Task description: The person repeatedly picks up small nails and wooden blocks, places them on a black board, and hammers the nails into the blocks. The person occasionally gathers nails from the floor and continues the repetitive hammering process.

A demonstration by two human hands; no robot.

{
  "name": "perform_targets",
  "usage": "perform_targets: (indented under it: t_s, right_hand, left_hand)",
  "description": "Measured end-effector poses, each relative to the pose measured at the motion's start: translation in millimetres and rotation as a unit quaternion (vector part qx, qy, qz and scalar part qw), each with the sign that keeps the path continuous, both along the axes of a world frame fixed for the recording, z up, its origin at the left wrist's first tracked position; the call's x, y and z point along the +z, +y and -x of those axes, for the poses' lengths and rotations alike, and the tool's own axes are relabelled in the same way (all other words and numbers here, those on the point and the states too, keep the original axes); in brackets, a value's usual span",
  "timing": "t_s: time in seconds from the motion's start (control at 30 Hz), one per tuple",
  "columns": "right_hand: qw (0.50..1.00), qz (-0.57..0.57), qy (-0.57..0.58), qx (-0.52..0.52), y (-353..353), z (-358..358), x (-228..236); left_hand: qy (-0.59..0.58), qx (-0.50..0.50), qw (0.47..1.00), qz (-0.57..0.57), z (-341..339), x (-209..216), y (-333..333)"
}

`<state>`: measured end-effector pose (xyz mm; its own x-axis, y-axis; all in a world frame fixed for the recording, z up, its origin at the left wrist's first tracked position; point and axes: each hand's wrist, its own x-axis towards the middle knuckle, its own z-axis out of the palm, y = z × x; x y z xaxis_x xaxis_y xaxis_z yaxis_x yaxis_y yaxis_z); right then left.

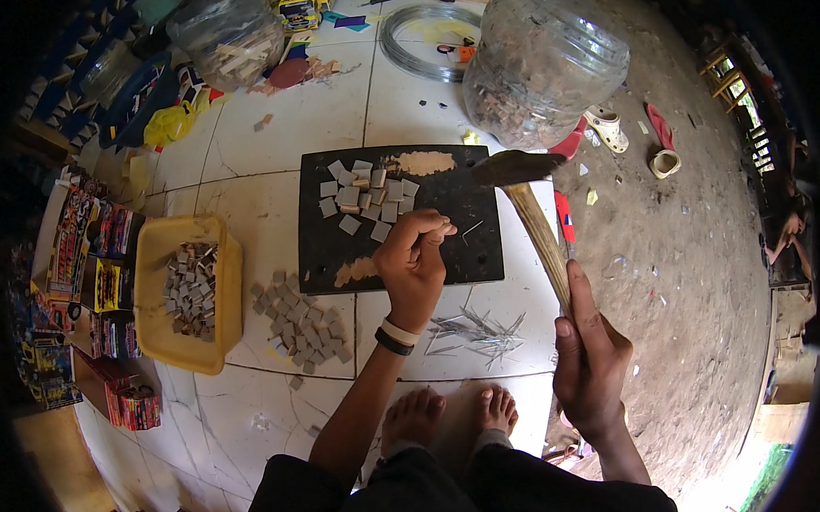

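My right hand (593,367) grips a hammer (542,242) by its wooden handle. The dark metal head is raised beside the right edge of a black board (464,263). Over the board, my left hand (413,260) is closed in a pinch with fingertips together; what they hold, if anything, is too small to make out. Small grey-topped square tiles (350,224) lie in a loose cluster on the board, just beyond that hand. A thin metal pin (472,228) rests to the right of my fingertips. Two worn, light brown patches mark the board.
Thin metal pins (478,335) are heaped on the white tiled floor (281,193) before my feet. More square pieces (302,325) lie left of them, beside a yellow tub (234,303) holding others. A large clear plastic container (548,66) and a wire coil (403,58) stand beyond the board.
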<state>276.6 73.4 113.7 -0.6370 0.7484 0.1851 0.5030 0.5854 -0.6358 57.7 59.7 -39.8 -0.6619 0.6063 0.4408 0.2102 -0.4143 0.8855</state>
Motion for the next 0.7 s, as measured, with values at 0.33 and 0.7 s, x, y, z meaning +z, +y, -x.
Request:
perform_targets:
  t_s: [0.33, 0.7]
  right_hand:
    - [0.999, -0.004, -0.026, 0.028, 2.0, 2.1, -2.4]
    - [0.975, 0.218, 0.008, -0.04, 46.6, 21.5, -119.9]
  left_hand:
    - [0.005, -0.004, 1.0, -0.013, -1.3, -1.8, 2.2]
    - [-0.155, -0.017, 0.987, -0.028, -16.9, -2.0, 4.1]
